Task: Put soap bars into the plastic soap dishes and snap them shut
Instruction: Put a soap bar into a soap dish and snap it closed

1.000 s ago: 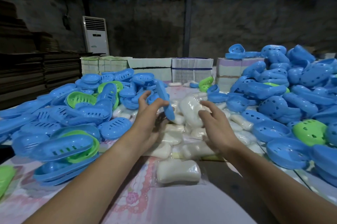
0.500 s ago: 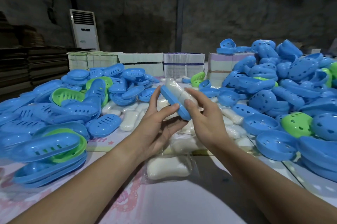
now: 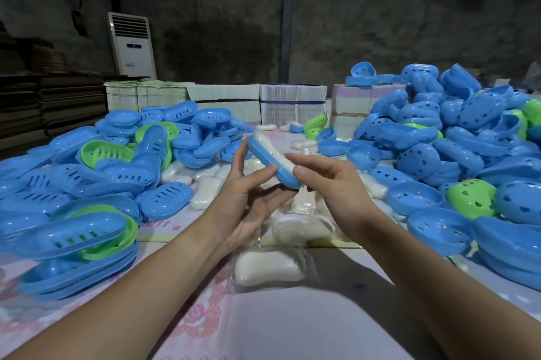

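A blue soap dish half (image 3: 268, 160) is held tilted above the table, with a wrapped white soap bar (image 3: 273, 149) lying in it. My left hand (image 3: 248, 198) grips the dish from below and at its left edge, thumb on its side. My right hand (image 3: 330, 187) pinches the near end of the dish and soap with thumb and forefinger. Several more wrapped soap bars lie on the table under my hands, the nearest one (image 3: 270, 267) just in front of my wrists.
A heap of blue and green slotted dish halves (image 3: 87, 184) fills the left of the table. A taller heap with heart-shaped holes (image 3: 456, 149) fills the right. Bundled card stacks (image 3: 292, 105) stand at the back edge. A white air conditioner (image 3: 133, 46) stands by the wall.
My right hand lifted a soap bar from the pile and set it into the dish held by my left hand. Both hands then rose slightly with it.
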